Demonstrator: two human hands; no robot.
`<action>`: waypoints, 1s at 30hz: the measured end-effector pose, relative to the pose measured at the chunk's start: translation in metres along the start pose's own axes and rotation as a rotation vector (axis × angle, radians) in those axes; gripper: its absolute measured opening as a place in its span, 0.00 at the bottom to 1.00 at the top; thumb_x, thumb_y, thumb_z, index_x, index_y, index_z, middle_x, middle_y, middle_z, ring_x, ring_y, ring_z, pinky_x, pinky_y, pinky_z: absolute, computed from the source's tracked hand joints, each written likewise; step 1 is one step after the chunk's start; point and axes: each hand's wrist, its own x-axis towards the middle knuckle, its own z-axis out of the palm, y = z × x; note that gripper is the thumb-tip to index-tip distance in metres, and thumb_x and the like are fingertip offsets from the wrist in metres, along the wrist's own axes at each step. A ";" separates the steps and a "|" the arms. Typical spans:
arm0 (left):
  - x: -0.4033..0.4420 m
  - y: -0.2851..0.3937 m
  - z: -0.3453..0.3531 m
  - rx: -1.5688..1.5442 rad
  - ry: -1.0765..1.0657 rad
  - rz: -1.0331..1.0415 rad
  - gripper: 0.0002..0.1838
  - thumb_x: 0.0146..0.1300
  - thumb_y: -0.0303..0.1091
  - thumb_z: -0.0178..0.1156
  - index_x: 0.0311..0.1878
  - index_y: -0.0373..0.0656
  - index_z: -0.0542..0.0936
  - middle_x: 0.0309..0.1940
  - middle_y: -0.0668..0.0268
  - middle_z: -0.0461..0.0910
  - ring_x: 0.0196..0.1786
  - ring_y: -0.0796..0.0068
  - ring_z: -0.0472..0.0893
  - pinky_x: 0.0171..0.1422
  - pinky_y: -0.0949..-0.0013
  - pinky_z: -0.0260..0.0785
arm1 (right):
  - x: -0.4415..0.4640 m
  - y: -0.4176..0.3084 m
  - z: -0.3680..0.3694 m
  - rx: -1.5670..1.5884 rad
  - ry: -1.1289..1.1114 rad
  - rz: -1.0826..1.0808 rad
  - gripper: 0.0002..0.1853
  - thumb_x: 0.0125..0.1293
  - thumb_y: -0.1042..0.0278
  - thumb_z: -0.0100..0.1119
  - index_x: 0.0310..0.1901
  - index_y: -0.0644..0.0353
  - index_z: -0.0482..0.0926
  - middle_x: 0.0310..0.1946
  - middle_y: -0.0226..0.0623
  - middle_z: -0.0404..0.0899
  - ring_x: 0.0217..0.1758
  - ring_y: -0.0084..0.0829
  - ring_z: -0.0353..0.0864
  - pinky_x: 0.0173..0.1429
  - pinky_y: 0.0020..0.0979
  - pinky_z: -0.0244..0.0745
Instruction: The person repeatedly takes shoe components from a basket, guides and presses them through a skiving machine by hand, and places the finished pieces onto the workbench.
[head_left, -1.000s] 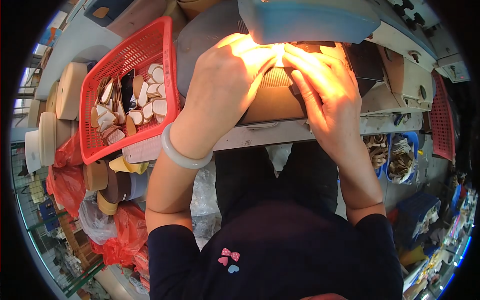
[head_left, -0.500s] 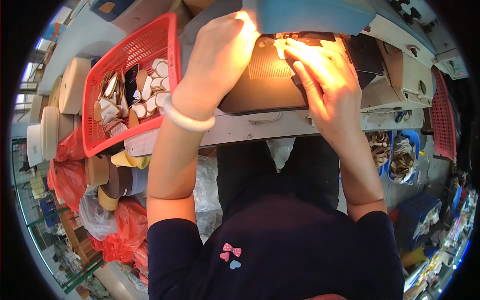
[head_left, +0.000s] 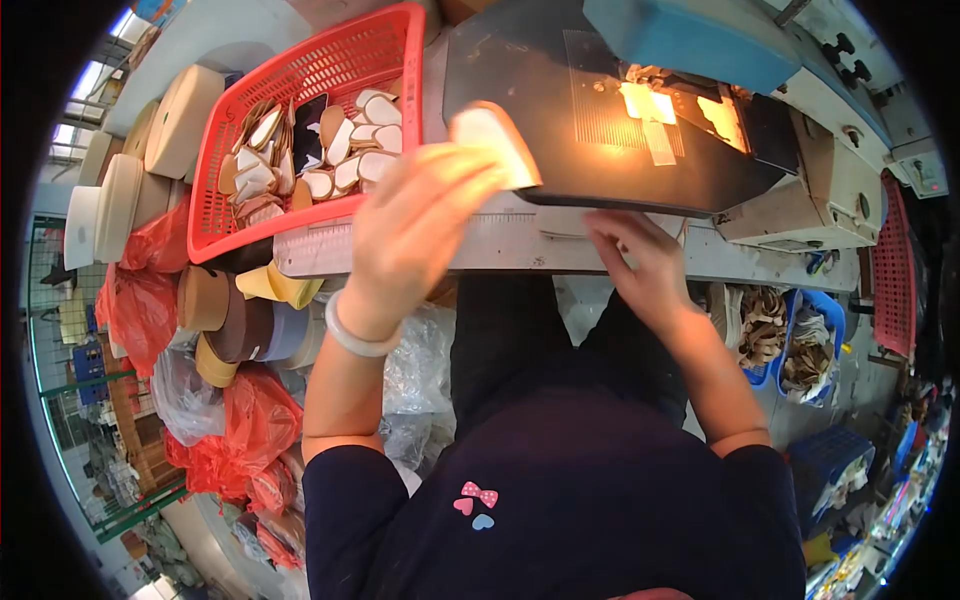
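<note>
Head view: the left hand (head_left: 418, 230) pinches a pale rounded piece (head_left: 488, 138), long axis slanting, between red basket (head_left: 413, 70) and black plate (head_left: 515, 85); the right hand (head_left: 648, 265), farther off, bends over the counter (head_left: 330, 248), its grip unclear.

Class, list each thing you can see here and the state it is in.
Left hand: closed on white-faced piece.
White-faced piece: held, tilted.
Right hand: thumb and fingers apart.
Red basket: partly filled with loose pieces.
Black plate: brightly lit near blue housing.
Blue bin: holding scraps.
Bracelet: worn.
</note>
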 end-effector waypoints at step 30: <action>-0.077 0.038 0.126 -0.289 -0.122 -0.350 0.36 0.54 0.36 0.81 0.66 0.37 0.82 0.66 0.52 0.82 0.70 0.47 0.79 0.71 0.49 0.76 | 0.008 -0.023 -0.030 -0.053 -0.014 -0.253 0.14 0.60 0.82 0.76 0.45 0.57 0.83 0.36 0.37 0.88 0.37 0.41 0.89 0.42 0.39 0.80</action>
